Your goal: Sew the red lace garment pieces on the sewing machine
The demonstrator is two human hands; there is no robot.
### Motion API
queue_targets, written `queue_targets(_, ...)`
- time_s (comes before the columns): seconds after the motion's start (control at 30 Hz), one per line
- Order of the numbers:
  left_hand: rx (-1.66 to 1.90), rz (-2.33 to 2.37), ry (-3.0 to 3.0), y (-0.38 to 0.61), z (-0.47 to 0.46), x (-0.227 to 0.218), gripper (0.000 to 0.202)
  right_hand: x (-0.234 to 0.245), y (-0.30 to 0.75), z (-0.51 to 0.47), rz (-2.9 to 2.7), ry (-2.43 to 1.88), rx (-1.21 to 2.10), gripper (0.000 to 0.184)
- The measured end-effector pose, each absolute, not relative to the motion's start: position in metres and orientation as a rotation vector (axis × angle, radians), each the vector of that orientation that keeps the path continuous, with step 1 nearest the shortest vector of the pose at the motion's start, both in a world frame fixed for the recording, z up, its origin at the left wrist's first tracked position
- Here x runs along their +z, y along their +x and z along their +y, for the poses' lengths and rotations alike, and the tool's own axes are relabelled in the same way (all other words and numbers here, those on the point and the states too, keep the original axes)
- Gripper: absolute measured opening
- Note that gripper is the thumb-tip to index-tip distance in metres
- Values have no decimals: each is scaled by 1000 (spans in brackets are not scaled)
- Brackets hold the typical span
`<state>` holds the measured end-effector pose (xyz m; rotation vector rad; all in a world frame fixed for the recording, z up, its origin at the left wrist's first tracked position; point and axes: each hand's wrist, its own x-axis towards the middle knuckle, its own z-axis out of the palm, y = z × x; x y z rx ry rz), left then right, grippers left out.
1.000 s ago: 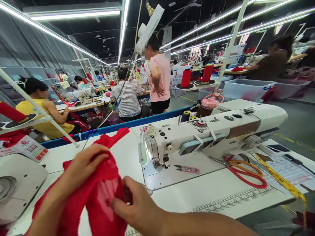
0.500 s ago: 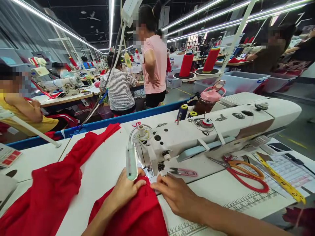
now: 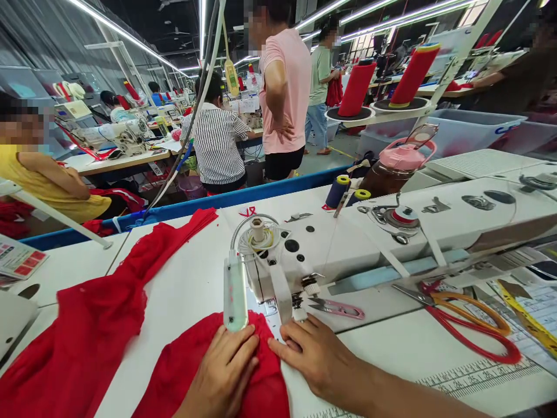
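Observation:
Red fabric (image 3: pixel 191 342) lies on the white table, with its upper edge beside the needle area of a white sewing machine (image 3: pixel 278 261). My left hand (image 3: pixel 226 371) rests on this fabric with its fingers stretched out, tips below the small lamp (image 3: pixel 235 293). At the fabric's right edge, my right hand (image 3: pixel 319 354) has its fingers curled and thumb on the cloth, close to the presser foot. The lamp and machine head partly hide the needle area. Pink thread snips (image 3: pixel 342 309) lie just behind my right hand.
Another red garment (image 3: pixel 104 307) spreads across the table's left. Orange-and-red-handled scissors (image 3: pixel 474 325) and a yellow tape measure (image 3: pixel 531 319) lie at right. Behind stand dark thread cones (image 3: pixel 337 191) and a pink-lidded jug (image 3: pixel 398 165). Ruler markings (image 3: pixel 470 371) run along the front. Several people are beyond.
My left hand has gone from gripping the fabric's edge to lying flatter on it. The fabric's edge is more spread out by the machine. The view has shifted, and another person shows behind.

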<state>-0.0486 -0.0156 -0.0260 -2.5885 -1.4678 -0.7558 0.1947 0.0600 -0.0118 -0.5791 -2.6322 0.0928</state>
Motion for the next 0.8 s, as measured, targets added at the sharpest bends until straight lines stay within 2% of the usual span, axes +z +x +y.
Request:
queue_targets(0.13,-867,-1441,-2572,-49,-12,-18,23,-13,195,60,-2617,-584,93,41)
queue_targets(0.4,-664,-1431,-2584,-50,-17,-22,30,-10,194,60,-2585,-587,80,39)
queue_targets(0.6,-662,-1420,-2578,-48,-17,-20,32,-12,194,59,-2597,-613,95,40)
queue_targets(0.8,-750,-1402,-2505,-43,-13,-14,25,-15,196,61,-2620,-611,161,46)
